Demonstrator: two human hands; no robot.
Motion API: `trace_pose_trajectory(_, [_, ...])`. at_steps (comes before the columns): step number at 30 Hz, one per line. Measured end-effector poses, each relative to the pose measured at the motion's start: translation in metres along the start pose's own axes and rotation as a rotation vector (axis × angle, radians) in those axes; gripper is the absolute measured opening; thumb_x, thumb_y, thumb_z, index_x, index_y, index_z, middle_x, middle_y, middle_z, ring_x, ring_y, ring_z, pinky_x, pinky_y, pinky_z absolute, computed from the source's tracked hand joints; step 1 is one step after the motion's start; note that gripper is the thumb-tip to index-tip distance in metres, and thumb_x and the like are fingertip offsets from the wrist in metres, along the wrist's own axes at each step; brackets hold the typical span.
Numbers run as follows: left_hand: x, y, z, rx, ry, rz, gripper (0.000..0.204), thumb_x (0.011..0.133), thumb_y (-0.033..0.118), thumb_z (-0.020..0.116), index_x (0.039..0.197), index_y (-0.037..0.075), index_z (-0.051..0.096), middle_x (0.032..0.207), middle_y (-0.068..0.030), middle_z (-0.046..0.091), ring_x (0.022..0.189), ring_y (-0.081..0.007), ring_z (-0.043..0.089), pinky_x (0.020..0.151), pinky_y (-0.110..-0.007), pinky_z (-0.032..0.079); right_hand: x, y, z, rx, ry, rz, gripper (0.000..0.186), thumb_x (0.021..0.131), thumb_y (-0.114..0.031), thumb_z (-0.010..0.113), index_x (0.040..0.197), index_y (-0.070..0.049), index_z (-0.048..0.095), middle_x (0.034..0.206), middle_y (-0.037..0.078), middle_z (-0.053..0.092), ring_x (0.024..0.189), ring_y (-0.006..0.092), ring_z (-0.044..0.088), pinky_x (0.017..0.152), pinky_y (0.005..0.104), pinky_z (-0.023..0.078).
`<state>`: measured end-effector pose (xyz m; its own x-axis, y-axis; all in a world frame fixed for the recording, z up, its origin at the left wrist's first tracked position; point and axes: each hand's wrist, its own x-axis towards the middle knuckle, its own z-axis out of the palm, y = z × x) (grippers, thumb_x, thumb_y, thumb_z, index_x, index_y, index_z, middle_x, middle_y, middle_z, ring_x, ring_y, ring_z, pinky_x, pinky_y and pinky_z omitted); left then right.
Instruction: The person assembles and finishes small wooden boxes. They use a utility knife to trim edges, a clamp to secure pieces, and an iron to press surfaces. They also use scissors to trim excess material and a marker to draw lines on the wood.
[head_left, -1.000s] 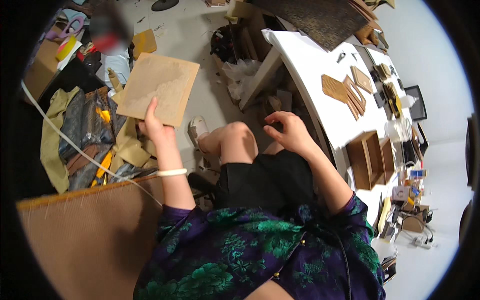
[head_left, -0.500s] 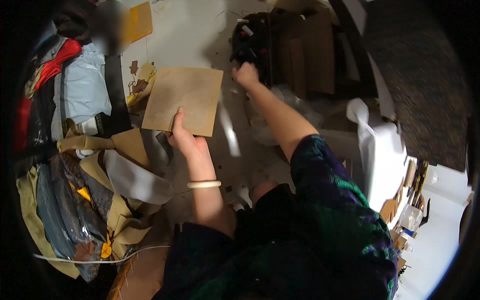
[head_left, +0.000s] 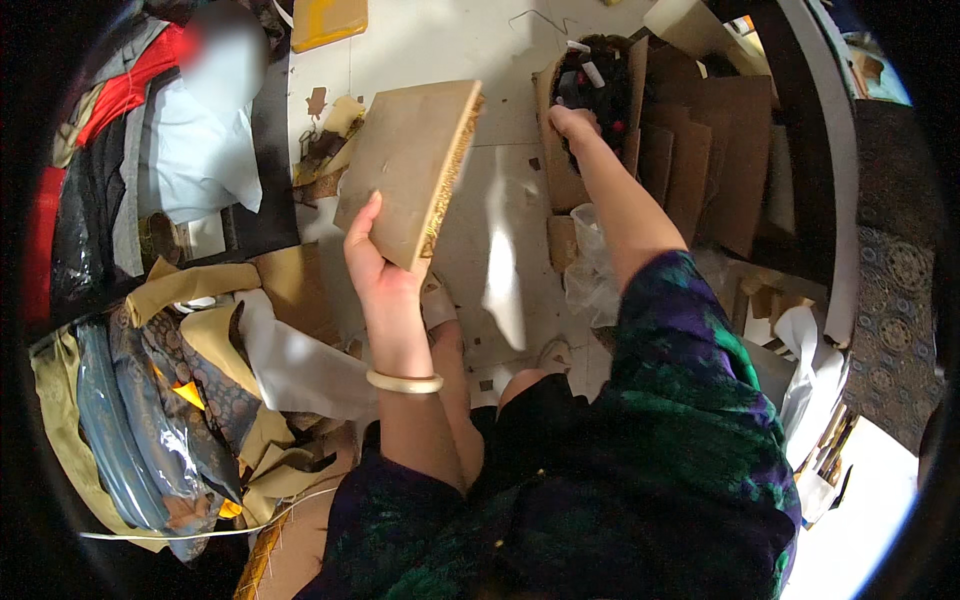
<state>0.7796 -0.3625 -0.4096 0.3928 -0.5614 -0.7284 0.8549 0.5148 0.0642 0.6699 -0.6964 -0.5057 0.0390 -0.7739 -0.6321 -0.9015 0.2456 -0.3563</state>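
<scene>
My left hand [head_left: 382, 262] grips the lower edge of a square tan panel [head_left: 408, 165], its thumb on the flat face. The panel is tilted, and its right side shows a gold, ornately patterned edge, like a picture frame seen from behind. My right arm reaches far forward to an open cardboard box [head_left: 564, 184] holding dark objects and small white pieces. At the box's left rim, my right hand [head_left: 577, 124] is closed with its fingers curled; the fingertips are partly hidden.
Flat cardboard sheets [head_left: 690, 160] lean right of the box, with clear plastic wrap [head_left: 592, 275] nearer me. Rolled fabrics [head_left: 120, 420] and brown paper [head_left: 190, 285] pile up on the left. A yellow-taped package [head_left: 330, 22] and paper scraps [head_left: 335, 135] lie on the pale floor.
The panel has tilted so that its gold side edge now shows. My view has shifted, and the box with my right hand at its rim now appears farther right and clearer.
</scene>
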Motion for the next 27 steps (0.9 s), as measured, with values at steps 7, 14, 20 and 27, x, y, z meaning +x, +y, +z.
trace_pose_trajectory(7, [0.001, 0.022, -0.012, 0.007, -0.123, 0.046, 0.048, 0.089, 0.015, 0.071, 0.133, 0.003, 0.056, 0.127, -0.0160, 0.067, 0.114, -0.0327, 0.067, 0.095, -0.049, 0.057, -0.172, 0.055, -0.022, 0.368, -0.419, -0.438, 0.041, 0.078, -0.018, 0.075, 0.115, -0.006, 0.063, 0.102, 0.006, 0.069, 0.091, 0.0179, 0.064, 0.090, 0.0323, 0.049])
trace_pose_trajectory(14, [-0.018, 0.006, 0.010, 0.201, -0.111, 0.347, 0.052, 0.082, 0.008, 0.074, 0.130, -0.002, 0.055, 0.122, -0.0165, 0.065, 0.112, -0.0325, 0.066, 0.094, -0.048, 0.057, -0.252, 0.086, -0.047, 0.028, -0.297, -0.827, 0.031, 0.076, -0.009, 0.077, 0.101, -0.005, 0.058, 0.082, -0.002, 0.057, 0.077, 0.0091, 0.054, 0.072, 0.0261, 0.045])
trace_pose_trajectory(20, [-0.008, 0.000, 0.006, 0.322, -0.196, 0.357, 0.053, 0.080, 0.002, 0.076, 0.128, -0.002, 0.057, 0.122, -0.0143, 0.065, 0.112, -0.0283, 0.065, 0.095, -0.044, 0.055, -0.252, 0.062, -0.058, -0.049, -0.386, -0.804, 0.028, 0.075, -0.012, 0.076, 0.097, -0.004, 0.062, 0.078, -0.002, 0.055, 0.073, 0.0088, 0.051, 0.068, 0.0260, 0.043])
trace_pose_trajectory(27, [0.001, 0.001, 0.003, 0.322, -0.172, 0.331, 0.054, 0.078, -0.003, 0.075, 0.129, -0.002, 0.056, 0.120, -0.0137, 0.066, 0.109, -0.0269, 0.066, 0.095, -0.041, 0.054, -0.225, 0.050, -0.072, -0.159, -0.668, -0.786, 0.089, 0.084, -0.069, 0.069, 0.135, 0.002, 0.055, 0.124, 0.017, 0.064, 0.113, 0.0260, 0.059, 0.101, 0.0356, 0.046])
